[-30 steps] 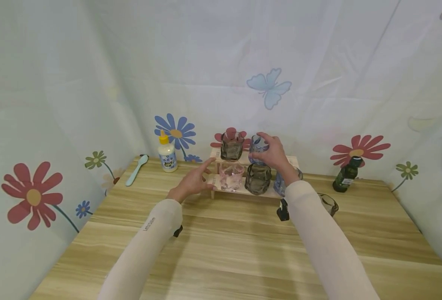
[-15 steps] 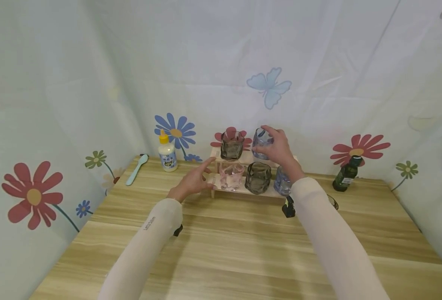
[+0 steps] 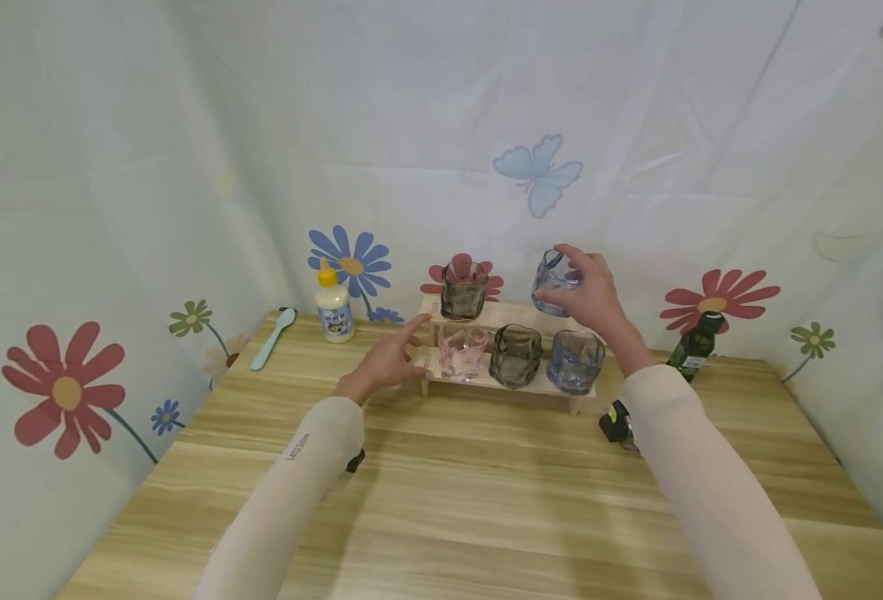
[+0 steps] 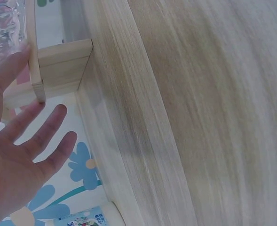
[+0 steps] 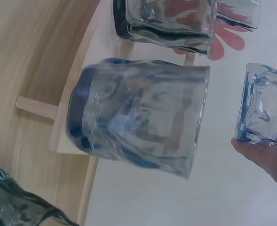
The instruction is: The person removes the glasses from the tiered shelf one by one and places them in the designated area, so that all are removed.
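Note:
My right hand (image 3: pixel 597 293) pinches a blue glass tumbler (image 3: pixel 554 279) between thumb and fingers, near the right end of the upper tier of a wooden two-tier shelf (image 3: pixel 503 315). In the right wrist view this held tumbler (image 5: pixel 267 110) looks raised off the shelf. My left hand (image 3: pixel 385 362) is at the shelf's left end, its thumb and index finger touching the lower board and the other fingers spread. A grey tumbler (image 3: pixel 464 292) stands on the upper tier. The lower tier bears a pink tumbler (image 3: pixel 462 350), a dark grey tumbler (image 3: pixel 516 357) and another blue tumbler (image 3: pixel 576 362).
On the wooden table (image 3: pixel 441 500), a dark tumbler (image 5: pixel 20 202) stands right of the shelf, mostly hidden by my right forearm in the head view. A dark green bottle (image 3: pixel 692 350) is farther right. A yellow-capped bottle (image 3: pixel 335 312) and pale spoon (image 3: pixel 272 340) are left; a curtain (image 3: pixel 411 125) hangs behind.
My right hand has lifted the blue tumbler slightly and carried it rightward along the upper tier, uncovering the lower blue tumbler. The left hand has stayed at the shelf's left end.

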Demonstrator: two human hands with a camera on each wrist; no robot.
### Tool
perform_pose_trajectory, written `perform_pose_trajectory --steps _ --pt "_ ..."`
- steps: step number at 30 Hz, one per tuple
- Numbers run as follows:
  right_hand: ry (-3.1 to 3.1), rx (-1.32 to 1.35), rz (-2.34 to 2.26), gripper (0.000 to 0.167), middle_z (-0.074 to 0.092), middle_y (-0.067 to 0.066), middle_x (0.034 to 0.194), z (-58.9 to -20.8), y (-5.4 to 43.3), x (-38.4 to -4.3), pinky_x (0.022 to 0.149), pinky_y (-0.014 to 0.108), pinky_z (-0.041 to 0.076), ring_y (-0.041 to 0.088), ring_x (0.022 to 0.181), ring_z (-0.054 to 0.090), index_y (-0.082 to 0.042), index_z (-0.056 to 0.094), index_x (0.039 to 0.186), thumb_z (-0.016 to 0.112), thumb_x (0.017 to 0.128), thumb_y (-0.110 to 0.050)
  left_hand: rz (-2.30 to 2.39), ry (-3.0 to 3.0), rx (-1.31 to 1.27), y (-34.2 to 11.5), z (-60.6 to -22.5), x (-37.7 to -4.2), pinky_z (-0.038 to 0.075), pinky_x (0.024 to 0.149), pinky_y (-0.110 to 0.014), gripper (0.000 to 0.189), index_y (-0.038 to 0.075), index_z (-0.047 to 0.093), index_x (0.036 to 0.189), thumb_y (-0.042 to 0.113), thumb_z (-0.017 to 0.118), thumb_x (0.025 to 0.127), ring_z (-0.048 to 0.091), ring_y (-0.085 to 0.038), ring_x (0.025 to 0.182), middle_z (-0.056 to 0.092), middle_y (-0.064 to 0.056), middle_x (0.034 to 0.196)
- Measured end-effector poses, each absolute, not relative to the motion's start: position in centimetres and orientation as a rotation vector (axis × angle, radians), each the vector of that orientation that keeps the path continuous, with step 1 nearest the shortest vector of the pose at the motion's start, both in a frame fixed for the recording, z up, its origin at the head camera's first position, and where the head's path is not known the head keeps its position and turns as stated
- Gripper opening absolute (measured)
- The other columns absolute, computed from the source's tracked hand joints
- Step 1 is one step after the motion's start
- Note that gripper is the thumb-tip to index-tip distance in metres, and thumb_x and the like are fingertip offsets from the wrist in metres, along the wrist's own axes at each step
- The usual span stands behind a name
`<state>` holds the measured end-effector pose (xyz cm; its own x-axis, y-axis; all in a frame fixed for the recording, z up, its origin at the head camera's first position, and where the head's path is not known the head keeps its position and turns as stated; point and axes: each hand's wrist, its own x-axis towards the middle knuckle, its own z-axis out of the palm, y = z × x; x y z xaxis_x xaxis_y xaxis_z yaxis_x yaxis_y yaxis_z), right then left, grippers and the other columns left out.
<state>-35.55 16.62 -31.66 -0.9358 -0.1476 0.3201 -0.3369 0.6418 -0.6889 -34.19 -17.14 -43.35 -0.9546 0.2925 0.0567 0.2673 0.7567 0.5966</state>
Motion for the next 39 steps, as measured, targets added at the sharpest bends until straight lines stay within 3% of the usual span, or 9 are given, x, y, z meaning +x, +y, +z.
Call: perform_pose_trajectory --steps 25,39 --pt "-2.601 0.376 1.068 0.079 0.043 0.030 0.133 -31.9 23.6 -30.8 0.091 0.062 0.047 0.046 0.117 0.051 -0.013 0.041 0.152 0.080 0.086 -0.031 0.977 2.899 0.476 -17.1 -43.2 -34.2 0.053 0.092 -0.052 0.102 0.036 0.018 0.159 0.028 0.084 0.081 0.067 -0.035 0.105 0.059 -0.016 0.140" --pt "-2.589 0.304 1.017 0.077 0.049 0.031 0.137 -32.7 27.1 -28.9 0.092 0.067 0.041 0.048 0.121 0.047 -0.010 0.043 0.151 0.080 0.085 -0.027 0.986 2.899 0.469 -17.1 -43.3 -34.1 0.053 0.092 -0.053 0.101 0.036 0.018 0.159 0.028 0.083 0.082 0.066 -0.035 0.106 0.059 -0.016 0.139"
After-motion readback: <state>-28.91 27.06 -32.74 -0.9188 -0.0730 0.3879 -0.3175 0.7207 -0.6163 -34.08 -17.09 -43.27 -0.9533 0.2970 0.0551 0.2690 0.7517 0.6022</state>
